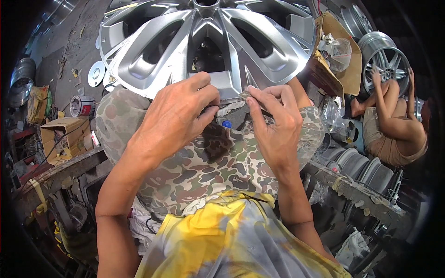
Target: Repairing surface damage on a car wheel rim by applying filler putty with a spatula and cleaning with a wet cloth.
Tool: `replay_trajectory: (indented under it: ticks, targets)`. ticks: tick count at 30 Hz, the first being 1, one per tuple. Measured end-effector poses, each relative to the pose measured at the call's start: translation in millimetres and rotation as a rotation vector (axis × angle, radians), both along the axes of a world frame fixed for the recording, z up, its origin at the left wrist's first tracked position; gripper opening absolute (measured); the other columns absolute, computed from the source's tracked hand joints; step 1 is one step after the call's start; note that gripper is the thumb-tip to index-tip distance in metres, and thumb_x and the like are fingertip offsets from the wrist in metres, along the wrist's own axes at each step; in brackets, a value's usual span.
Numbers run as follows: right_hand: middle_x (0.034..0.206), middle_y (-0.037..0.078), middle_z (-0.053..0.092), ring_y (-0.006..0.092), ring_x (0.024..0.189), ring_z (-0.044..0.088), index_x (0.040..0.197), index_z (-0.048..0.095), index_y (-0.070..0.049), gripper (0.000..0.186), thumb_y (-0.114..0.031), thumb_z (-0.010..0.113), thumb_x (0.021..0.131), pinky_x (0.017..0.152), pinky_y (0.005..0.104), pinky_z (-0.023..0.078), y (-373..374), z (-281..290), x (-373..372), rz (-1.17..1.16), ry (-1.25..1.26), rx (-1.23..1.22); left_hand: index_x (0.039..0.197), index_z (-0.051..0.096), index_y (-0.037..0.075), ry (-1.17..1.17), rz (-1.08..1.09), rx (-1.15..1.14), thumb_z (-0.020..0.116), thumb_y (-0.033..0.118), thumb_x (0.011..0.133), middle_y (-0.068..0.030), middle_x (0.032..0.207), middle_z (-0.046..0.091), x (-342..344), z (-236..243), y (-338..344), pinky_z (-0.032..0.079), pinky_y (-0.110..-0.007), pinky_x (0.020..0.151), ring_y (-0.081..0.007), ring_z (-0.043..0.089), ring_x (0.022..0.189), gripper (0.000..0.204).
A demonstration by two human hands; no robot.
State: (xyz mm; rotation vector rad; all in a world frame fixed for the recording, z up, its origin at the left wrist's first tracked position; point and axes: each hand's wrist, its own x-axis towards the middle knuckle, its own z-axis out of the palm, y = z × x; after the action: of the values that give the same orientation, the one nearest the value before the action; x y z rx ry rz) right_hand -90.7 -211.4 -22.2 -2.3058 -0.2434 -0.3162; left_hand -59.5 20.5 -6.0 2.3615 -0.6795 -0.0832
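A silver alloy wheel (208,51) with broad spokes lies in front of me, its near rim edge above my lap. My right hand (278,116) pinches a small, thin greyish-brown piece (244,94) between thumb and fingertips, right at that near edge. Whether it is sandpaper or a scrap of tape, I cannot tell. My left hand (183,109) is closed beside the rim, its fingers curled and the thumb drawn in toward them. What its fingertips hold, if anything, is hidden. Below both hands, a blue cap (226,124) shows between my camouflage-clad legs.
An open cardboard box (334,51) with plastic bags stands right of the wheel. Further right, a co-worker (394,120) sits with hands on another wheel (384,60). At left are a small carton (67,136), a tin can (82,105) and a white disc (96,74).
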Motion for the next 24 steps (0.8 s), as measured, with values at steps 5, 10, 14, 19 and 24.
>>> replay_trajectory:
  ticks: [5, 10, 14, 19, 24]
  targets:
    - [0.106, 0.016, 0.066, 0.0278, 0.088, 0.070, 0.120, 0.081, 0.003, 0.025, 0.003, 0.081, 0.096, 0.076, 0.0391, 0.056, 2.5, -5.5, -2.2, -0.053, -0.066, -0.016, 0.100, 0.071, 0.001, 0.005, -0.015, -0.018, 0.082, 0.005, 0.089, -0.0121, 0.099, 0.065, -0.2, -1.3, 0.0, 0.054, -0.047, 0.076, -0.0364, 0.069, 0.085, 0.016]
    - [0.106, 0.015, 0.065, 0.0256, 0.086, 0.070, 0.120, 0.081, 0.003, 0.024, 0.003, 0.081, 0.096, 0.073, 0.0370, 0.056, 11.2, -6.3, -7.2, -0.086, -0.050, -0.013, 0.100, 0.070, 0.001, 0.018, -0.025, -0.028, 0.081, 0.004, 0.089, -0.0120, 0.098, 0.066, -0.5, 0.8, 0.4, 0.054, -0.046, 0.075, -0.0360, 0.070, 0.084, 0.016]
    - [0.105, 0.014, 0.065, 0.0250, 0.087, 0.069, 0.121, 0.081, 0.003, 0.025, 0.002, 0.082, 0.096, 0.075, 0.0371, 0.056, 12.8, -10.3, -9.9, -0.086, -0.030, 0.047, 0.093, 0.069, 0.001, 0.068, -0.057, -0.082, 0.084, 0.007, 0.088, -0.0115, 0.093, 0.065, -0.8, 2.9, 2.2, 0.054, -0.046, 0.073, -0.0340, 0.069, 0.081, 0.017]
    - [0.103, 0.014, 0.066, 0.0258, 0.090, 0.069, 0.121, 0.081, 0.002, 0.025, 0.001, 0.082, 0.096, 0.081, 0.0380, 0.056, 2.0, -1.2, -6.2, -0.110, -0.026, 0.072, 0.086, 0.067, 0.001, -0.031, -0.109, -0.056, 0.087, 0.010, 0.091, -0.0091, 0.087, 0.065, 0.8, 4.6, 3.6, 0.053, -0.040, 0.067, -0.0254, 0.066, 0.075, 0.022]
    - [0.102, 0.014, 0.069, 0.0256, 0.093, 0.071, 0.119, 0.081, 0.001, 0.021, 0.000, 0.080, 0.099, 0.087, 0.0368, 0.057, -10.7, 2.0, 14.0, -0.091, -0.055, 0.070, 0.088, 0.065, 0.002, -0.228, 0.095, -0.314, 0.086, 0.011, 0.095, -0.0072, 0.109, 0.078, 13.3, 0.5, -1.1, 0.050, -0.029, 0.060, -0.0134, 0.065, 0.071, 0.024]
